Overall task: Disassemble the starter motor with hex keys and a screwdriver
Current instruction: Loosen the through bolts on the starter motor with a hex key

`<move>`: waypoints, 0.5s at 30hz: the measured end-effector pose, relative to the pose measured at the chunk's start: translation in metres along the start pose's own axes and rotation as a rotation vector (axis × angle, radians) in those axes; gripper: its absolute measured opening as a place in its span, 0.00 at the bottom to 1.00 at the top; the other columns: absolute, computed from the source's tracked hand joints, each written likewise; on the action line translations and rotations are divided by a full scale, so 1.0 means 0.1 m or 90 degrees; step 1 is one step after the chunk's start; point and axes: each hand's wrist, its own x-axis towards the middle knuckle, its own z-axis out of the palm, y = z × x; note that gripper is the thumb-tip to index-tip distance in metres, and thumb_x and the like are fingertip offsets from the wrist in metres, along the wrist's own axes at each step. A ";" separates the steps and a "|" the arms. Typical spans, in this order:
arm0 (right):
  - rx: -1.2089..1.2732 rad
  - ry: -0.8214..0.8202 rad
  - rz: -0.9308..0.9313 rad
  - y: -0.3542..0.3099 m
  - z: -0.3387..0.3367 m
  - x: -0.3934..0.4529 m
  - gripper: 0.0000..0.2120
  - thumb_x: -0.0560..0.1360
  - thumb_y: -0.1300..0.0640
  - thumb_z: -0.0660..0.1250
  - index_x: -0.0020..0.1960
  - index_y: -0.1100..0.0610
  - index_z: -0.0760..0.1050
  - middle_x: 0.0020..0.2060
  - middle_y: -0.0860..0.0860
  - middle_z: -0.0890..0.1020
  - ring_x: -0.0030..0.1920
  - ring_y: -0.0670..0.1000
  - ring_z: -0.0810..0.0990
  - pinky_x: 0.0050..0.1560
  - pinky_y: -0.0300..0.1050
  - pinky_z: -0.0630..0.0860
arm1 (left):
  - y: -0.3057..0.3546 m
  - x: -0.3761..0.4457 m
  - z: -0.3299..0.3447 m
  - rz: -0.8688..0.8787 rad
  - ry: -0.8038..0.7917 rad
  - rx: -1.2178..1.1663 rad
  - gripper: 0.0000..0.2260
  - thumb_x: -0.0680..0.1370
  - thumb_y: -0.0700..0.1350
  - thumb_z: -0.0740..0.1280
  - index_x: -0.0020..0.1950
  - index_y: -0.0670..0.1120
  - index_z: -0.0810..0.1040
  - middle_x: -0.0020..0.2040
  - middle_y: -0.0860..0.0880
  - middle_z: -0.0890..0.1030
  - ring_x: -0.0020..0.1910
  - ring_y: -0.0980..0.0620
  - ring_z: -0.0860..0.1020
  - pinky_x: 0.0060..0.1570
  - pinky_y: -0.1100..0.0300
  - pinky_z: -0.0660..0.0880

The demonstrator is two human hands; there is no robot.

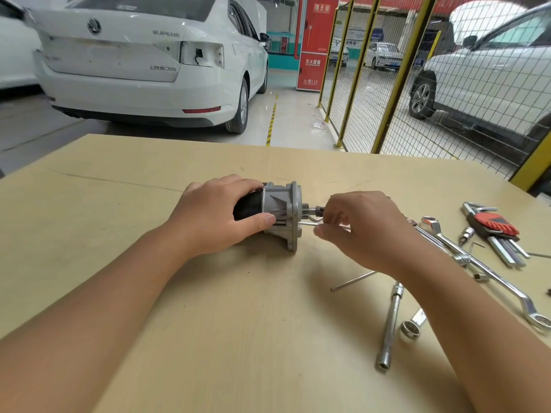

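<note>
The starter motor (281, 211) lies on its side in the middle of the wooden table (125, 204), black body to the left, grey cast housing and flange to the right. My left hand (214, 216) grips the black body, thumb against the grey housing. My right hand (360, 228) pinches a thin silver hex key (307, 223) whose tip meets the flange's right face, just below the pinion shaft. Part of the key is hidden by my fingers.
Tools lie to the right: a hex key set in a red-and-black holder (496, 231), a long double ring spanner (477, 263), a socket extension bar (390, 326), a small ring spanner (413, 324), a thin rod (353, 281). A white car and yellow mesh fence stand beyond.
</note>
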 end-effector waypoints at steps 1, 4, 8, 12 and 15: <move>-0.005 -0.004 0.003 0.01 0.00 0.00 0.08 0.77 0.43 0.67 0.43 0.46 0.76 0.37 0.41 0.77 0.47 0.52 0.78 0.50 0.53 0.76 | 0.00 0.00 0.00 0.001 0.001 0.001 0.34 0.70 0.77 0.56 0.70 0.62 0.73 0.60 0.63 0.78 0.58 0.56 0.76 0.60 0.48 0.70; -0.033 -0.020 0.004 0.01 0.01 0.00 0.11 0.81 0.47 0.62 0.46 0.50 0.79 0.40 0.46 0.79 0.46 0.54 0.77 0.49 0.54 0.76 | -0.01 0.00 0.01 0.003 0.004 0.004 0.33 0.70 0.77 0.56 0.70 0.62 0.72 0.59 0.63 0.77 0.57 0.56 0.75 0.60 0.49 0.70; -0.042 -0.016 -0.004 0.01 0.00 0.01 0.09 0.80 0.50 0.65 0.45 0.51 0.79 0.39 0.46 0.78 0.45 0.55 0.76 0.50 0.55 0.76 | -0.03 0.01 0.01 0.006 0.005 0.008 0.33 0.71 0.77 0.56 0.71 0.63 0.72 0.56 0.65 0.75 0.55 0.57 0.74 0.58 0.50 0.69; -0.017 0.004 -0.003 -0.02 -0.01 0.01 0.05 0.76 0.49 0.71 0.44 0.48 0.78 0.38 0.42 0.77 0.47 0.53 0.77 0.52 0.56 0.75 | -0.04 0.01 0.02 0.008 0.004 0.014 0.33 0.71 0.77 0.56 0.71 0.63 0.71 0.55 0.66 0.73 0.54 0.57 0.73 0.57 0.50 0.68; -0.003 0.016 0.001 -0.02 -0.01 0.00 0.06 0.75 0.47 0.73 0.45 0.47 0.77 0.37 0.39 0.75 0.45 0.50 0.76 0.52 0.55 0.75 | -0.05 0.02 0.03 0.010 0.005 0.017 0.33 0.70 0.77 0.55 0.71 0.63 0.71 0.54 0.66 0.72 0.53 0.58 0.73 0.56 0.51 0.66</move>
